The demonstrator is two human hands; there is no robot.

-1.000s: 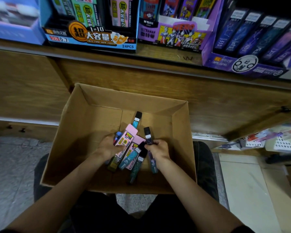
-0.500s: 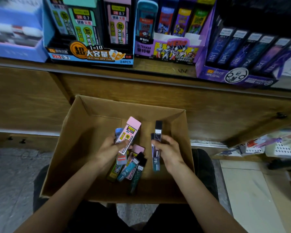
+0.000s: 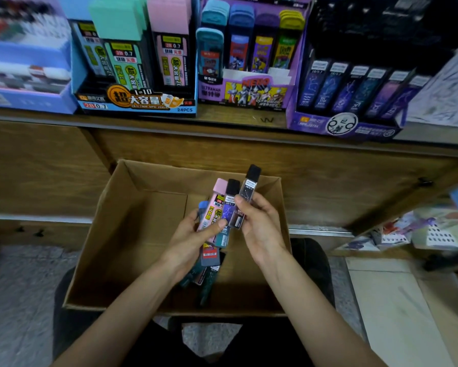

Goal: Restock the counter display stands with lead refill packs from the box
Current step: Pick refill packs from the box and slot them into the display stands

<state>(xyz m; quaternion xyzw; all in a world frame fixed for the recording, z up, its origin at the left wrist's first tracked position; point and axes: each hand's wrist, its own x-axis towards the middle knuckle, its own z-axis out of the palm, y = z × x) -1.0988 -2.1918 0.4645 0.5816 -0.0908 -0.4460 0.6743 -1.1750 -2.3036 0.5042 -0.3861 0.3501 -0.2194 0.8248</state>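
An open cardboard box (image 3: 132,234) rests on my lap. My left hand (image 3: 193,239) grips a fan of lead refill packs above it: a pink pack (image 3: 214,205), a blue-capped one behind, and a dark purple pack (image 3: 229,205) under my thumb. My right hand (image 3: 259,223) pinches a clear black-capped constellation pack (image 3: 247,194) beside them. A few dark packs (image 3: 206,282) lie on the box floor. On the counter stand a blue 2B 0.7 display (image 3: 135,102), a purple Ultraman display (image 3: 249,94) and a purple constellation display (image 3: 349,125).
A wooden counter front (image 3: 275,160) rises just behind the box. A blue-lilac stand (image 3: 24,75) sits at the far left of the counter. A lower shelf at the right holds loose stationery (image 3: 434,229). Grey floor lies on both sides of my legs.
Both hands rose out of the box and came together. The right hand's dark pack now sits under the left thumb, and the right hand holds one pack higher.
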